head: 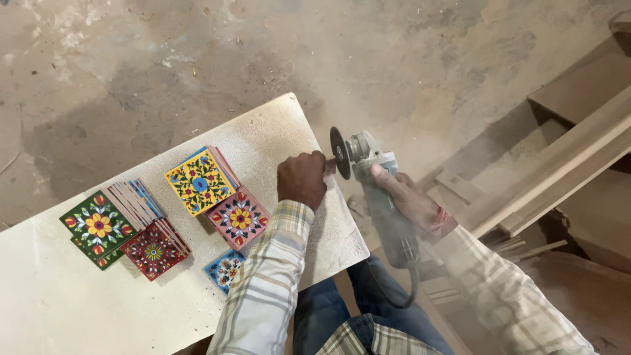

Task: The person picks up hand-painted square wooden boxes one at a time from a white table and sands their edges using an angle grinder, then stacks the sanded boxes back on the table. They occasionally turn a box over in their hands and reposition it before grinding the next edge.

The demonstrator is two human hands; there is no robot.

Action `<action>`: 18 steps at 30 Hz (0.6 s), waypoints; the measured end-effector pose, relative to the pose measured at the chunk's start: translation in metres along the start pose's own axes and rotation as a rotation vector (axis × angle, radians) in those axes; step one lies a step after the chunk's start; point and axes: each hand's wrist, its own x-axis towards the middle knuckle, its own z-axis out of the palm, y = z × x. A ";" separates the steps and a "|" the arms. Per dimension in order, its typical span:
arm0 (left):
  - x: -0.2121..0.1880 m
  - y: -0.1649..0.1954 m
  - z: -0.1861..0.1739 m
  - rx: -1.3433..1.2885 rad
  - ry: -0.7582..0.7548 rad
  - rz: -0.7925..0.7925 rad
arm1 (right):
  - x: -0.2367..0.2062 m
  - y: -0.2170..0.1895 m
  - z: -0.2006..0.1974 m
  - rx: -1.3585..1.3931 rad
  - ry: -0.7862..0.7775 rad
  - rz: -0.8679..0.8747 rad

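Dusty concrete floor (131, 79) below a pale board (66, 296). Small piece, mostly hidden, is pinched in the left hand (301, 179) at the board's edge, against the disc (340, 152). Grinder (384, 204) is gripped by the right hand (411, 200). Painted tiles (197, 181) are stacked on the board, left of the hands.

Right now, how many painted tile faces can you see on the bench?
5: green tile at far left, red tile beside it, yellow tile topping a stack, pink tile below it, blue tile by the sleeve. Stacks hide more.
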 end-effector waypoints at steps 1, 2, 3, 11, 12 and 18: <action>-0.001 -0.001 0.001 0.001 0.026 0.009 | -0.003 -0.004 0.000 0.079 -0.009 -0.016; -0.001 -0.001 0.002 0.003 0.053 0.018 | -0.006 -0.008 0.000 0.158 -0.018 -0.035; -0.001 -0.002 0.002 0.004 0.080 0.027 | -0.010 -0.011 0.000 0.236 -0.029 -0.052; 0.001 0.000 0.004 0.000 0.090 0.046 | -0.028 -0.001 -0.014 0.132 0.028 -0.027; 0.001 0.000 0.004 0.011 0.086 0.044 | -0.026 0.005 -0.013 0.097 0.025 -0.022; -0.002 -0.001 0.005 -0.024 0.102 0.041 | -0.007 0.043 -0.009 0.015 0.042 -0.023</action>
